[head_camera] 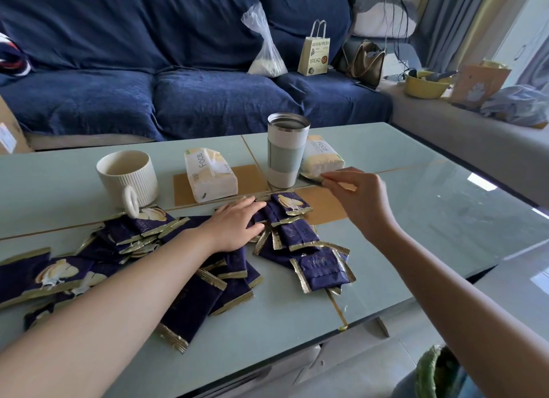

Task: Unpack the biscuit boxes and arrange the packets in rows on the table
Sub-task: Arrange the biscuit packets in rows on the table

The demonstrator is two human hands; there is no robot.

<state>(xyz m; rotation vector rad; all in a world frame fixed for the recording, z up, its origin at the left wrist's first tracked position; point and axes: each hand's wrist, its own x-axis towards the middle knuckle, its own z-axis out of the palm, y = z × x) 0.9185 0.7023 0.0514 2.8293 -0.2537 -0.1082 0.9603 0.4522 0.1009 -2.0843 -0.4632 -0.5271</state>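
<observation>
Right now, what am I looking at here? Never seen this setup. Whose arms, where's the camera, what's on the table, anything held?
No machine: one wide-angle camera worn on a person's head, looking down at their bare arms. The left hand lies flat, fingers straight, on dark purple gold-edged biscuit packets scattered unevenly over the pale green glass table. The right hand pinches one packet, seen edge-on, beside the white-and-green steel tumbler. Also on the table: a cream ribbed mug and two soft tissue packs. A navy sofa stands behind.
</observation>
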